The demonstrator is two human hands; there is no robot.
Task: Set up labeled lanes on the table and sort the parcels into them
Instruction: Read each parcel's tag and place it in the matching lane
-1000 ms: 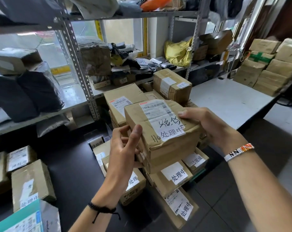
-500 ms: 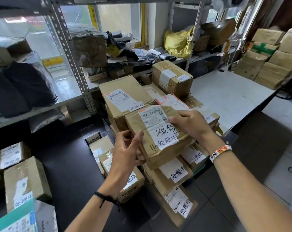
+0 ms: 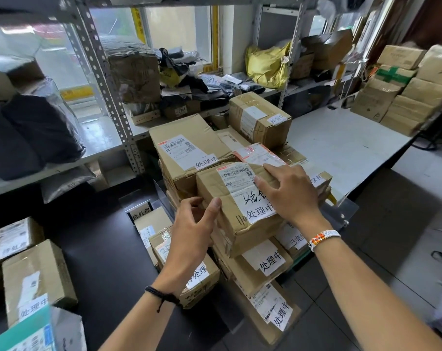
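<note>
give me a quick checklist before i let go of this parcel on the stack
1. Label matches the stack: the parcel reads 处理中, like the box beneath. State: ok.
2. Parcel fully seated: its underside is hidden. State: cannot tell.
3. Hold: the left hand grips the near corner and the right hand presses flat on top. State: ok.
4. Lane sign for this stack: only the 待处理 sign shows, off to the left. State: cannot tell.
5. Clear of the next lane: the far end sits close by the neighbour tagged 常件. State: cannot tell.
</note>
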